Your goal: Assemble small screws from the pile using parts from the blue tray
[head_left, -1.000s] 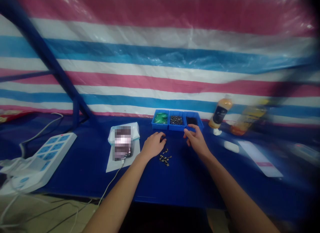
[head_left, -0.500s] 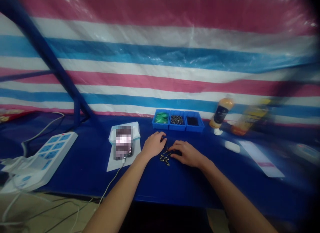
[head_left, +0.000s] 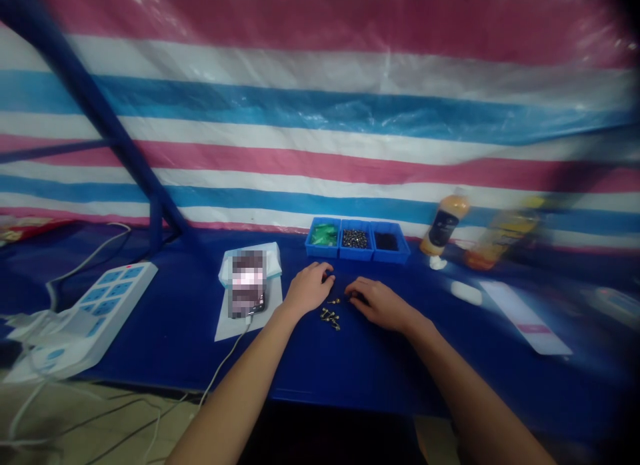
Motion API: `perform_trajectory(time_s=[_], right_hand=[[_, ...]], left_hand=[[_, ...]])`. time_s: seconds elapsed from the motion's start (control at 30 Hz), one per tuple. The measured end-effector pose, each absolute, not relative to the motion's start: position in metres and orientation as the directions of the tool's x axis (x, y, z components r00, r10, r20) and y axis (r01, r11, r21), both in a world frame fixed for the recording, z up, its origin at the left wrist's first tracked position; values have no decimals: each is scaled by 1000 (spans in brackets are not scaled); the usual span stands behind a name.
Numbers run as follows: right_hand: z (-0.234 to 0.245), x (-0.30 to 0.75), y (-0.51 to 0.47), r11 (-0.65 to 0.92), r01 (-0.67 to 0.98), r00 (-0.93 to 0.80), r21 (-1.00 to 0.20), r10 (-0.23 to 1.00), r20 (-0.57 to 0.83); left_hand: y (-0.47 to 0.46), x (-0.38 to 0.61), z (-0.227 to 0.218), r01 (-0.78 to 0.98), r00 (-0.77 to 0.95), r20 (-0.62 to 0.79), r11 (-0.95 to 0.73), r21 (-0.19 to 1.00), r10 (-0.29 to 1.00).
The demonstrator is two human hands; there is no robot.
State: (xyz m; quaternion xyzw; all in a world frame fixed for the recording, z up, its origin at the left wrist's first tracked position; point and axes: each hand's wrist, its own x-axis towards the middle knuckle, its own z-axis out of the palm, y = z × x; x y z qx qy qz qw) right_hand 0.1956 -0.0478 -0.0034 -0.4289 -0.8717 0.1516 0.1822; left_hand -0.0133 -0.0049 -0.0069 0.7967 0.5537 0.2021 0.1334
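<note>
Small metal parts (head_left: 330, 316) sit in a loose pile on the desk (head_left: 350, 372), in front of the bins (head_left: 357, 238). Left hand (head_left: 307, 288) is curled palm down before the bins' left end. Right hand (head_left: 376, 304) is before their right end, fingers (head_left: 353, 293) bent toward the parts; can't tell if either hand pinches anything. Parts look light, hard and slick, likely to roll, so pinch one across its body. Phone (head_left: 246, 288) left of bins, bottle (head_left: 443, 228) right. Bare desk in front, edge close.
</note>
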Motion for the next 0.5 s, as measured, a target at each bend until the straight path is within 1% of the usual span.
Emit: perform_trajectory(time_s=[0.13, 0.27, 0.33, 0.43, 0.5], right_hand=[[-3, 195, -51, 559, 773, -538, -300, 828, 157], [-4, 190, -53, 523, 820, -491, -233, 851, 184], [-4, 189, -51, 524, 814, -483, -251, 850, 208], [-5, 189, -47, 522, 787, -463, -328, 852, 245], [-4, 191, -45, 507, 791, -442, -343, 861, 254]], left_hand=[[-5, -13, -7, 830, 301, 167, -344, 440, 939], [-4, -13, -7, 832, 310, 167, -352, 429, 936], [-3, -13, -8, 833, 313, 174, -358, 422, 934], [-3, -13, -9, 831, 315, 189, -367, 419, 930], [-2, -13, -9, 827, 315, 191, -368, 424, 930]])
